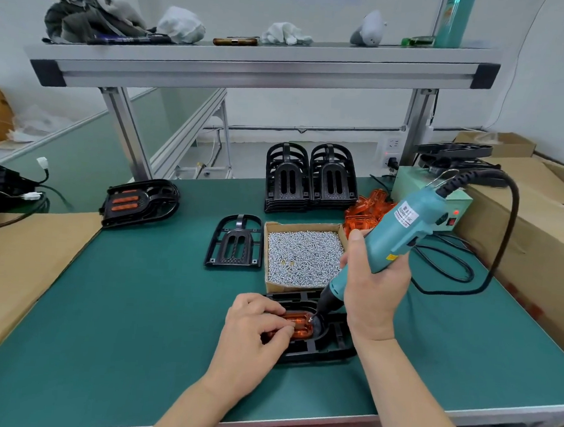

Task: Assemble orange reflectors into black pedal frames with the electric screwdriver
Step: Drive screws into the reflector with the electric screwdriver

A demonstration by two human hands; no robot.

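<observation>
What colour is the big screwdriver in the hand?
The electric screwdriver is teal green, black at its tip, seen best in the head view.

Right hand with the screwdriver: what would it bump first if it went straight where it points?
Probably the orange reflector in the black pedal frame; the right hand aims the screwdriver tip right there.

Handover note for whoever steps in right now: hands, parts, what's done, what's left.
Left hand holds the orange reflector down in the pedal frame near the front edge.
Right hand grips the electric screwdriver, bit at the reflector's right end.
Done: finished pedals stacked at far left.
To do: this fastening, the empty frame beside the screw box, two frame stacks behind it, loose reflectors to their right.
</observation>
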